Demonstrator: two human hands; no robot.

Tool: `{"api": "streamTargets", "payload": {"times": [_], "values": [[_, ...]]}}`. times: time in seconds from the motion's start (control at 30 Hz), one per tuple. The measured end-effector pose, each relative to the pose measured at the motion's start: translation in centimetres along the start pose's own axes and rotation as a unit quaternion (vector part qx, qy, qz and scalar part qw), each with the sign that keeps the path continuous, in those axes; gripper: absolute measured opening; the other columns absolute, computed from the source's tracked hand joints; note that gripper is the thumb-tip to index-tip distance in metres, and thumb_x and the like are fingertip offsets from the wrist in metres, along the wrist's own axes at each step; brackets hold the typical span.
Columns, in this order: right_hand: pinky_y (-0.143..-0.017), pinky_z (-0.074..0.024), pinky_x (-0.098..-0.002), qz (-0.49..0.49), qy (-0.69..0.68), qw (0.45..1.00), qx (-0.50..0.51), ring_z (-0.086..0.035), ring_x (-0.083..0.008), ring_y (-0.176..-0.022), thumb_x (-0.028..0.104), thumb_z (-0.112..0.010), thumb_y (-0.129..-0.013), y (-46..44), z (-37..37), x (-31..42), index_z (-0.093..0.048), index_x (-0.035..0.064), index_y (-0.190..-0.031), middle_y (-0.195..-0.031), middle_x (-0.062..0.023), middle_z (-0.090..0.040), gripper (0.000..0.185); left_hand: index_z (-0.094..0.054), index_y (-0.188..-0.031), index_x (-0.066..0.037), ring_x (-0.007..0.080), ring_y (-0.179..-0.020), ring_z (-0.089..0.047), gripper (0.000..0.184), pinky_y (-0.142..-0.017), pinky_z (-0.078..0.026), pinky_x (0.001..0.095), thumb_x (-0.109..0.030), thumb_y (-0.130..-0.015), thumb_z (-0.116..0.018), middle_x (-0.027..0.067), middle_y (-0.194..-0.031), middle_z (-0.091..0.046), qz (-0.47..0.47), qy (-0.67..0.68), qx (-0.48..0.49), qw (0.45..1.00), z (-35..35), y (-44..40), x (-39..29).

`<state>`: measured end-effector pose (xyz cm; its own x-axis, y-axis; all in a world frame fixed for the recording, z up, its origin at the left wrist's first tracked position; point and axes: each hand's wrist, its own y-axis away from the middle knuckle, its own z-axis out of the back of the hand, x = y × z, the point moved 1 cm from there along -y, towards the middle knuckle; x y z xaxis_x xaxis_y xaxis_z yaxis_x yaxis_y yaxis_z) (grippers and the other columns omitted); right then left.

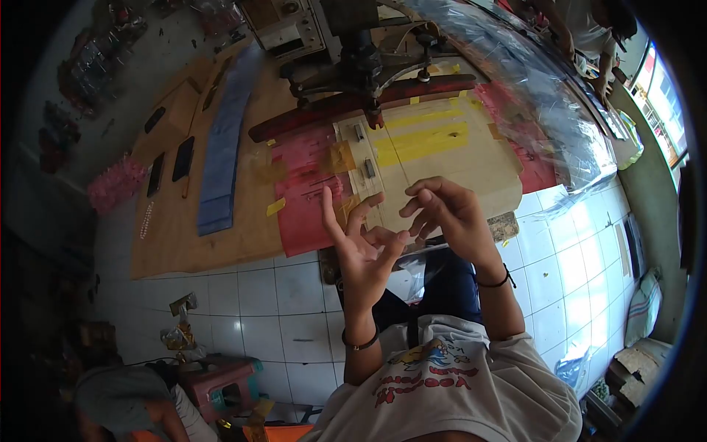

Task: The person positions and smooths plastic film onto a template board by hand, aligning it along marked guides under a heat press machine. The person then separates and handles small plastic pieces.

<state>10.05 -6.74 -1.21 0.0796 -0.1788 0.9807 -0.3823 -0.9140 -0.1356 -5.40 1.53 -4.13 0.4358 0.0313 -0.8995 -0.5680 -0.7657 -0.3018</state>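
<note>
Both hands hover over the near edge of the work table, close together in front of my lap. My left hand [362, 258] has its palm turned up and its fingers spread, with nothing visible in it. My right hand [453, 221] is loosely curled, its fingers apart and pointing left; I see nothing between them. Below the hands, a shiny clear plastic sheet [416, 276] lies over my lap; whether either hand touches it I cannot tell. Beyond them is a pale board [471, 166] with yellow tape strips [421, 145] and small metal pieces [370, 169], beside a red sheet [302, 228].
A machine with a long red bar [309, 118] spans the table's back. On the left lie a blue strip [224, 155] and dark phones [183, 158]. Clear plastic sheets [567, 110] pile at right. Other people [132, 398] are lower left and upper right, near a stool [221, 383].
</note>
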Motion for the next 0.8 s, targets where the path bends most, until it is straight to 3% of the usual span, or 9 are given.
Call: {"api": "streamTargets", "payload": {"times": [0.03, 0.13, 0.23, 0.33, 0.37, 0.47, 0.57, 0.67, 0.8], "values": [[-0.059, -0.0598, -0.025, 0.009, 0.027, 1.0, -0.006, -0.072, -0.012, -0.072, 0.014, -0.056, -0.108, -0.5, 0.3, -0.4, -0.056, -0.0019, -0.133, -0.102, -0.0116, -0.074, 0.03, -0.005, -0.165, -0.02, 0.009, -0.068, -0.064, 0.105, -0.055, -0.053, 0.0214, 0.004, -0.089, -0.073, 0.0209, -0.135, -0.057, -0.06, -0.045, -0.034, 0.997, -0.4, 0.1, 0.8], [-0.053, -0.0576, -0.0231, 0.041, 0.056, 0.992, -0.108, -0.071, -0.0136, -0.064, 0.01, -0.055, -0.107, -2.8, 1.1, -0.8, -0.046, 0.0046, -0.144, -0.101, -0.0116, -0.074, 0.038, -0.036, -0.157, -0.012, 0.0165, -0.08, -0.068, 0.075, -0.067, -0.057, 0.0276, 0.004, -0.092, -0.07, 0.0176, -0.129, -0.061, -0.034, -0.145, -0.038, 0.988, 0.0, -0.2, 1.8], [-0.067, -0.0625, -0.0335, -0.003, 0.245, 0.957, -0.157, -0.075, -0.0224, -0.083, 0.006, -0.059, -0.102, -6.2, 3.4, -1.2, -0.035, 0.0066, -0.152, -0.119, -0.0208, -0.069, 0.056, -0.062, -0.136, -0.006, 0.0274, -0.102, -0.066, 0.041, -0.09, -0.055, 0.0404, -0.005, -0.095, -0.068, 0.0152, -0.121, -0.065, -0.222, -0.489, -0.021, 0.843, -0.8, -2.7, 1.1], [-0.095, -0.0563, -0.0484, 0.184, 0.517, 0.814, -0.192, -0.067, -0.0341, -0.113, 0.003, -0.064, -0.094, -9.0, 6.0, -6.0, -0.035, 0.0075, -0.153, -0.141, -0.0251, -0.056, 0.065, -0.069, -0.127, -0.006, 0.0346, -0.121, -0.058, 0.032, -0.108, -0.042, 0.0495, -0.018, -0.097, -0.068, 0.0157, -0.125, -0.065, -0.208, -0.537, 0.125, 0.808, -1.7, -3.9, 2.7], [-0.117, -0.035, -0.0548, 0.155, 0.547, 0.802, -0.185, -0.046, -0.0397, -0.141, 0.005, -0.067, -0.09, -9.3, 6.1, -6.3, -0.041, 0.0098, -0.152, -0.153, -0.0214, -0.046, 0.068, -0.067, -0.13, -0.005, 0.0348, -0.125, -0.057, 0.039, -0.112, -0.04, 0.0505, -0.027, -0.098, -0.067, 0.0179, -0.134, -0.061, -0.191, -0.581, 0.164, 0.775, -1.6, -3.8, 4.3], [-0.125, -0.0243, -0.052, 0.225, 0.692, 0.682, -0.08, -0.035, -0.0387, -0.15, 0.022, -0.062, -0.099, -9.0, 6.6, -4.7, -0.046, 0.0135, -0.153, -0.158, -0.0177, -0.044, 0.057, -0.066, -0.131, -0.001, 0.0351, -0.13, -0.055, 0.042, -0.114, -0.039, 0.0508, -0.027, -0.097, -0.068, 0.0186, -0.14, -0.059, -0.204, -0.6, 0.155, 0.758, -1.1, -4.2, 5.7], [-0.127, -0.0185, -0.051, 0.119, 0.636, 0.757, 0.093, -0.026, -0.038, -0.155, 0.039, -0.051, -0.106, -9.0, 7.4, -6.2, -0.047, 0.0168, -0.155, -0.164, -0.0167, -0.036, 0.053, -0.064, -0.133, 0.0, 0.0354, -0.134, -0.051, 0.047, -0.117, -0.037, 0.0499, -0.029, -0.097, -0.068, 0.0194, -0.142, -0.058, -0.178, -0.587, 0.163, 0.773, -0.7, -4.5, 5.4], [-0.128, -0.0174, -0.0514, 0.104, 0.662, 0.74, 0.06, -0.026, -0.0374, -0.155, 0.048, -0.04, -0.109, -10.6, 8.6, -6.0, -0.042, 0.0187, -0.158, -0.167, -0.0172, -0.031, 0.057, -0.063, -0.135, 0.002, 0.0362, -0.137, -0.049, 0.05, -0.12, -0.035, 0.0478, -0.03, -0.097, -0.068, 0.0202, -0.144, -0.057, -0.162, -0.599, 0.169, 0.766, -0.7, -4.9, 5.1], [-0.127, -0.0201, -0.0529, 0.087, 0.683, 0.725, 0.005, -0.029, -0.0375, -0.154, 0.04, -0.043, -0.108, -13.2, 8.5, -7.1, -0.045, 0.0155, -0.156, -0.165, -0.0178, -0.035, 0.054, -0.059, -0.136, 0.007, 0.0369, -0.138, -0.049, 0.055, -0.122, -0.033, 0.0479, -0.033, -0.1, -0.064, 0.0225, -0.143, -0.057, -0.171, -0.638, 0.16, 0.734, -0.9, -6.5, 5.9]]}}
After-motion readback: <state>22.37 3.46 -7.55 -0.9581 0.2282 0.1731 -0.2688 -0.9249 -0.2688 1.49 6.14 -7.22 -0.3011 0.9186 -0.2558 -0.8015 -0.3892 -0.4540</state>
